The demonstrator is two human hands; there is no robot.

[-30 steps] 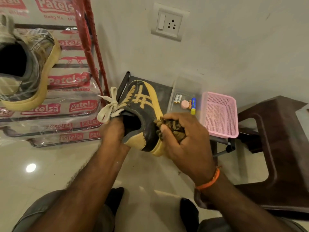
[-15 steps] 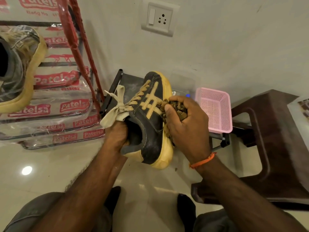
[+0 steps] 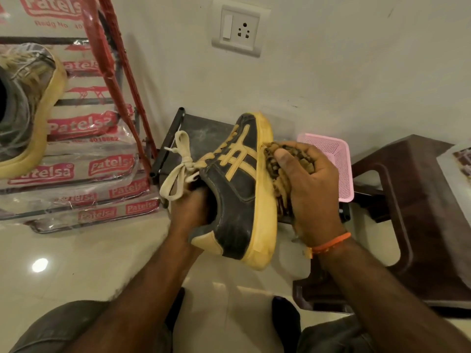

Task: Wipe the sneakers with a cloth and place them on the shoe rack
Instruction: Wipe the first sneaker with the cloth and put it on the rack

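- Head view: the left hand (image 3: 190, 212) is pushed into the opening of a black low-top sneaker with tan stripes, cream laces and a yellowed rubber sole (image 3: 238, 189); its fingers are hidden inside, so its grip holds the sneaker from within, up off the floor, toe pointing away toward the wall.
- The right hand (image 3: 309, 192), with an orange band at the wrist, is closed around a bunched brown knobbly cloth (image 3: 274, 161), pressing it against the sole edge on the sneaker's right side.
- A pink perforated plastic basket (image 3: 339, 159) sits just behind the right hand; what lies in it cannot be seen.
- A second sneaker with a yellowed sole (image 3: 33, 118) rests at the left on the plastic-wrapped metal shoe rack with red "Patelsa" labels (image 3: 76, 166).
- A dark brown plastic stool (image 3: 420, 212) stands at the right, on the glossy tiled floor (image 3: 89, 263).
- A white wall socket with a switch (image 3: 239, 30) is set in the wall above.
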